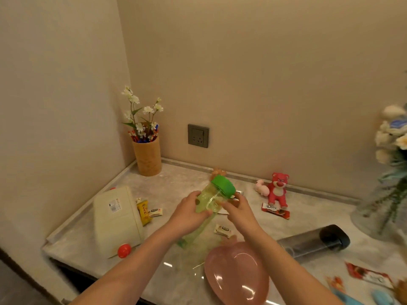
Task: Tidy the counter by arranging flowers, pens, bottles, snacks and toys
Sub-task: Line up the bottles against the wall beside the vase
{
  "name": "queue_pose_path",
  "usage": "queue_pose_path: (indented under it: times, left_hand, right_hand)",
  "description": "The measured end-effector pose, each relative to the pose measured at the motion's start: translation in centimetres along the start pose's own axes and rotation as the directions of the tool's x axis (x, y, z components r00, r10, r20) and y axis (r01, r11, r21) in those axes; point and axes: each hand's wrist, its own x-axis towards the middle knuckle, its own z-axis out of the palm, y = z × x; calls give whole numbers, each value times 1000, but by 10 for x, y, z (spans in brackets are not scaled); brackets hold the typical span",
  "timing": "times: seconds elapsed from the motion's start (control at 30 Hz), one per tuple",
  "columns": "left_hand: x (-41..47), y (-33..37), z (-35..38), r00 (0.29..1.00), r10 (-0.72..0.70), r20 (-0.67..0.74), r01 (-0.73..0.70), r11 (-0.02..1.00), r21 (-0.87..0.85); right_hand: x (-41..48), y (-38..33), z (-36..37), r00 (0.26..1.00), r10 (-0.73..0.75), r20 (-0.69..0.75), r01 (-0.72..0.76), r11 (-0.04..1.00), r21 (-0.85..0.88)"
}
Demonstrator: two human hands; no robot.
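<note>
Both hands held the green water bottle (209,199) tilted above mid-counter (176,179) — left hand (189,212) wrapped its body, right hand (240,211) pinched near the green lid (223,184). Best move, I'd judge: stand it upright by the far wall, clear of the candy wrapper (223,230) — release only once the base sat flat.

Left hand (189,213): I have it curled round the bottle (208,202), thumb on top.
Right hand (239,211): fingers pinch the bottle's other side.
Arms: both bare, reaching forward and converging in front of me.
</note>
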Motion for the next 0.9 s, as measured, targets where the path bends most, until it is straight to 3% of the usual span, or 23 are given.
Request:
queue_pose_path:
  times: [0.07,0.2,0.4,0.53,0.7,0.9]
  left_hand:
    - [11,13,5,998,3,57,11,970,-241]
    - [37,37,21,989,58,133,7,896,-445]
    - [82,84,53,941,196,277,-23,851,-525]
    - [102,115,74,888,295,352,-107,879,-465]
    - [115,147,108,829,389,401,-145,842,-519]
    - [130,174,160,827,426,367,-213,841,-497]
  right_hand:
    - [-1,-11,-8,998,63,10,-63,994,89]
    - [1,-26,-31,997,54,-53,-43,980,196]
    - [7,-44,-78,956,-10,-295,76,974,212]
    - [8,-52,-111,901,-45,-431,133,975,178]
    - [7,-59,-148,836,-102,-539,158,986,59]
    - [16,-49,-201,821,-114,-559,113,993,-37]
